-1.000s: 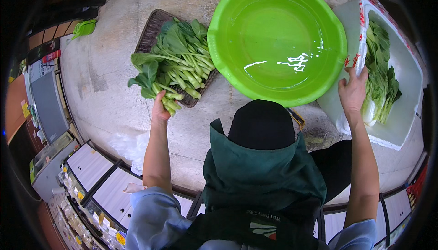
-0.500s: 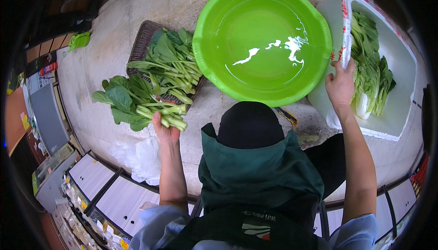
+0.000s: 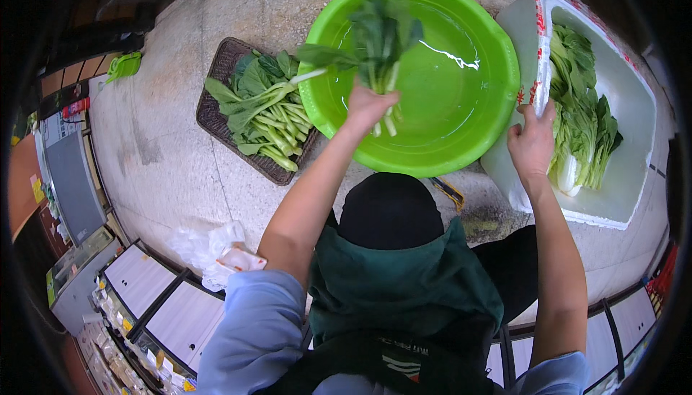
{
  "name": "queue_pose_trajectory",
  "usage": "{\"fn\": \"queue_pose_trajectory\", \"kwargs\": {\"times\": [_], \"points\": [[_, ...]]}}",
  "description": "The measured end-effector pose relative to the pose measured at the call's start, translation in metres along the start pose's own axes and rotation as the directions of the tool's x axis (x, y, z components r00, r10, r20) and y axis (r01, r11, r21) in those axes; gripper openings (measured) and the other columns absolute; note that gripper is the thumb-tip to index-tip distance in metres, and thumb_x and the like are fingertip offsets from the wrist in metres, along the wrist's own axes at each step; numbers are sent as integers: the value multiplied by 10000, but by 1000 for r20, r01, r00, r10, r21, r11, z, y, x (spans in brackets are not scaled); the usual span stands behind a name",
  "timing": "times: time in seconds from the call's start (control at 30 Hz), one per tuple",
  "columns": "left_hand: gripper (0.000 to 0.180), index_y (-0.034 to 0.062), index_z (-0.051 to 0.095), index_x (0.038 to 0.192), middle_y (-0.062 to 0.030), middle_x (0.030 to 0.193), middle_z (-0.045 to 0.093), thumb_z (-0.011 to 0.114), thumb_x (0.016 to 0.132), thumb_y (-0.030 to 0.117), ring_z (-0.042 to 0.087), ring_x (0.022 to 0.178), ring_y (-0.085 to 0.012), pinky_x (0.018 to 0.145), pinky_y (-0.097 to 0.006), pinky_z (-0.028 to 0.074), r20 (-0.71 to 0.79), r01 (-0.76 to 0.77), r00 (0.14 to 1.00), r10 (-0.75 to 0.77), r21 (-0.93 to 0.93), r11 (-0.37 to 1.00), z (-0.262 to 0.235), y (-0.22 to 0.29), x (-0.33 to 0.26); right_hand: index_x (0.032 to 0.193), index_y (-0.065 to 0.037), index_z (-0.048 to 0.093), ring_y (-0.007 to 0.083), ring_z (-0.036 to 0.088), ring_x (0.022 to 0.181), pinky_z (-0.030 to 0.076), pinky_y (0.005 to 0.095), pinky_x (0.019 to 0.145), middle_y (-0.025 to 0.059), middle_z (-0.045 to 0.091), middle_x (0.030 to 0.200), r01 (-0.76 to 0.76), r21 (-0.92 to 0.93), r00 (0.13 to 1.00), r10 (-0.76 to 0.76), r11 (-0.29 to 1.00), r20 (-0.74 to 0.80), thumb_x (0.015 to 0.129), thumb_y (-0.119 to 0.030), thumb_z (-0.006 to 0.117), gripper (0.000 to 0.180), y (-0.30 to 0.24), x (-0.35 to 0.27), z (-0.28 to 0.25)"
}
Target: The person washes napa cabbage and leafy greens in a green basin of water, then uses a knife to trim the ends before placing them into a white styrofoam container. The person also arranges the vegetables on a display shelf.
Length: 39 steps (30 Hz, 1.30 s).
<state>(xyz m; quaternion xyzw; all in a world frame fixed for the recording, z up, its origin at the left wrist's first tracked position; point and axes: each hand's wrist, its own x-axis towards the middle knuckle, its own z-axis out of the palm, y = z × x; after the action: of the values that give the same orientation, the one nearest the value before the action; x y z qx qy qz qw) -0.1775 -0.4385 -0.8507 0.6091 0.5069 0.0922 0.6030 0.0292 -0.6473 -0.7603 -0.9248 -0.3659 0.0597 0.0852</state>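
A bunch of leafy green stem vegetables is in my left hand, its fingers closed round the stalks. The leaves point away from me over the left half of a large green basin, which holds shiny water. One stray leaf stem sticks out leftward past the rim. My right hand grips the near edge of a white foam box, tipped so its opening shows. Inside lie long pale-based leafy greens. More stem vegetables fill a brown woven basket left of the basin.
A yellow-and-black utility knife lies on the floor close to the basin's near rim. Crumpled clear plastic bags rest beside my left arm. A bright green dustpan-like item stands far left, near shelving and white cabinets.
My left hand has carried the bunch from beside the basket rightward and up over the basin. The right hand stays on the foam box's edge. A small red-and-white packet now shows on the bags.
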Motion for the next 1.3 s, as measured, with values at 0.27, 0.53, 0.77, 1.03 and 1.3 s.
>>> {"fn": "queue_pose_trajectory", "kwargs": {"times": [0.27, 0.53, 0.77, 1.03, 1.3], "points": [[833, -55, 264, 1210, -290, 1275, 355, 733, 653, 351, 474, 1098, -382, 908, -394, 432, 147, -20, 983, -107, 671, 741, 60, -6, 25, 969, -110, 556, 371, 567, 900, 491, 424, 714, 205, 356, 1260, 6, -34, 1000, -7, 999, -11, 664, -36, 557, 313, 7, 0, 4], [767, -74, 495, 1179, -239, 1293, 417, 553, 771, 572, 397, 1195, -372, 1013, -390, 326, 327, -272, 944, -52, 856, 440, 52, -75, 56, 949, -94, 565, 381, 549, 932, 496, 431, 714, 235, 364, 1244, 45, 4, 999, -45, 999, -27, 649, -30, 555, 307, -1, 2, 3], [683, -28, 444, 1234, -204, 1357, 352, 604, 771, 448, 375, 1207, -384, 1010, -392, 324, 387, -298, 922, 0, 711, 637, 21, 9, 11, 988, -105, 556, 388, 545, 943, 492, 442, 733, 235, 359, 1249, 2, -38, 1000, -1, 999, 17, 657, -35, 561, 339, -2, -1, 0], [452, 44, 510, 1137, -207, 1235, 429, 650, 736, 200, 400, 1171, -348, 981, -428, 335, -171, -328, 788, 591, 697, 638, -100, 6, -56, 997, -118, 545, 398, 550, 945, 485, 437, 749, 225, 338, 1282, -4, -61, 1000, 3, 998, -17, 690, -65, 560, 312, 6, -2, 3], [476, 44, 461, 1187, -180, 1217, 443, 601, 735, 94, 452, 1111, -334, 887, -389, 415, -336, -68, 868, 364, 648, 759, -168, -48, -54, 991, -119, 542, 410, 557, 915, 487, 441, 738, 244, 344, 1271, 23, -87, 1000, -23, 996, -4, 695, -72, 559, 301, 3, -2, 5]]}}
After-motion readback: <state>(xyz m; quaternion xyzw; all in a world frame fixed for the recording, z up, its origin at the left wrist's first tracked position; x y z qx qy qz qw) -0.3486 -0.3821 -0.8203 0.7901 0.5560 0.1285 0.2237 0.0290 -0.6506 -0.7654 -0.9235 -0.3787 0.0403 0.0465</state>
